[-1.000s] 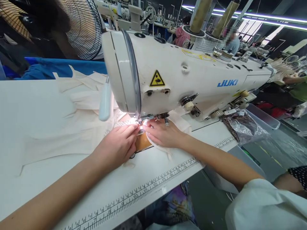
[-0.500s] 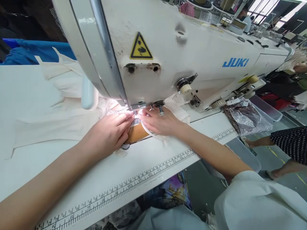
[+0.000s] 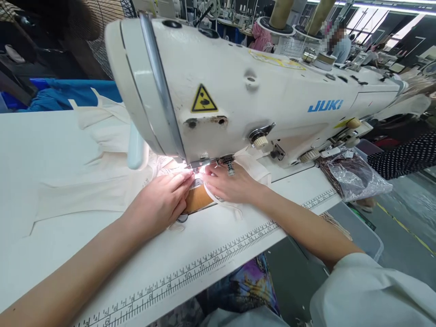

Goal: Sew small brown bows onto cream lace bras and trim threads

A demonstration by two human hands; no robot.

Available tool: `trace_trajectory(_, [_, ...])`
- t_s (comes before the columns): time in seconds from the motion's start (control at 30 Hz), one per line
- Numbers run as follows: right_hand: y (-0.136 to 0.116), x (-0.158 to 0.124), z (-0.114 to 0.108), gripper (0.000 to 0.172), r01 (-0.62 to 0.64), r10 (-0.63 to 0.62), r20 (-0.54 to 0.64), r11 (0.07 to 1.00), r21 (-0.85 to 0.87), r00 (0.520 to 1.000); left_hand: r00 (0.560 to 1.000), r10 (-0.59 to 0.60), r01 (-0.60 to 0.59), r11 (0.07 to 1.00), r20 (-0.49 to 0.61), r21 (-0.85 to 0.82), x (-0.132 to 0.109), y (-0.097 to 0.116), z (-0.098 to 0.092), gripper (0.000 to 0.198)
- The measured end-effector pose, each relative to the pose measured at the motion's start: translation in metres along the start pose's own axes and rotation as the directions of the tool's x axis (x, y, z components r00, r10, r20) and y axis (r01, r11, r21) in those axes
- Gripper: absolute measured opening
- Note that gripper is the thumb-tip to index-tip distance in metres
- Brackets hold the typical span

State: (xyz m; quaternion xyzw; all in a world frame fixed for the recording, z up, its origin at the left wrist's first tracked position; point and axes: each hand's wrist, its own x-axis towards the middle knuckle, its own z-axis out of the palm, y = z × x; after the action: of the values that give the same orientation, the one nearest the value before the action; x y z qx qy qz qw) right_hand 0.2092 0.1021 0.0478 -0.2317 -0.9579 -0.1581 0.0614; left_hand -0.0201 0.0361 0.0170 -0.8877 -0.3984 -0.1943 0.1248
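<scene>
A white JUKI sewing machine (image 3: 238, 91) stands on a white table (image 3: 51, 145). Cream fabric (image 3: 102, 181) spreads out to the left of the needle. My left hand (image 3: 160, 202) lies on the fabric, its fingertips pinched at the brightly lit presser foot (image 3: 197, 169). My right hand (image 3: 231, 184) rests opposite, fingers pressed on a narrow strip of the cream fabric just right of the foot. A brown plate (image 3: 198, 200) shows between the two hands.
A printed ruler (image 3: 204, 268) runs along the table's front edge. A crinkled plastic bag (image 3: 354, 175) lies at the right, above a grey bin (image 3: 368, 231). Blue cloth (image 3: 68, 93) and a fan sit behind. A person in dotted clothing (image 3: 405, 156) is at the far right.
The camera dipped close to the machine, then pulled back up. Both hands have stayed at the presser foot. The person in dotted clothing has moved along the right side.
</scene>
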Motion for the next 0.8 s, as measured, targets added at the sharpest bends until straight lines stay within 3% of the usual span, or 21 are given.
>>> trace_trajectory(0.2, [0.0,0.0,-0.001,0.036,0.016,-0.016,-0.013,1.0,0.002,1.0,0.999,-0.049,0.05,0.998,0.019,-0.04,-0.002,0.0,-0.002,0.043])
trace_trajectory(0.6, [0.002,0.0,0.004,0.036,0.024,-0.022,-0.051,0.999,0.043,0.998,0.999,-0.025,0.027,0.999,0.046,-0.028,-0.001,0.0,-0.004,0.044])
trace_trajectory(0.8, [0.003,0.003,0.015,0.036,-0.11,0.126,-0.096,0.982,0.154,0.987,1.0,-0.014,0.014,1.0,-0.002,0.008,0.004,0.003,-0.007,0.041])
